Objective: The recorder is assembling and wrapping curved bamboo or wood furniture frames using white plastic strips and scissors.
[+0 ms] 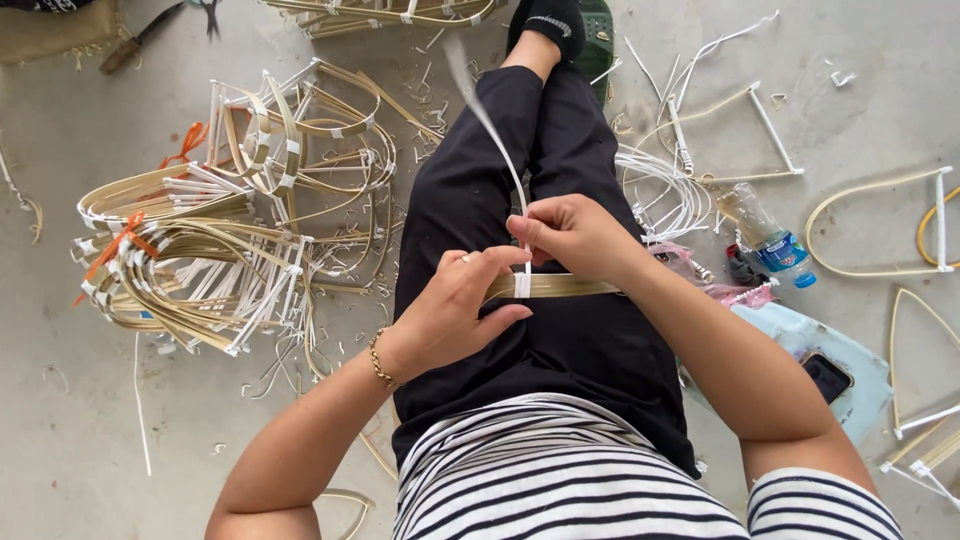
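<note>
I sit on a concrete floor with my legs in black trousers stretched out. My left hand (455, 305) grips a flat tan bamboo strip (565, 287) lying across my lap. My right hand (570, 232) pinches a thin white plastic band (497, 135) that is wrapped around the strip at my left fingertips. The band's free end runs up and away over my leg, blurred by motion. A gold bracelet sits on my left wrist.
A heap of bent bamboo frames bound with white bands (235, 225) lies at my left, some tied with orange ribbon. Loose white bands (665, 190), single frames (880, 225), a plastic bottle (770, 235) and a phone (827, 375) on a pale blue cloth lie at my right.
</note>
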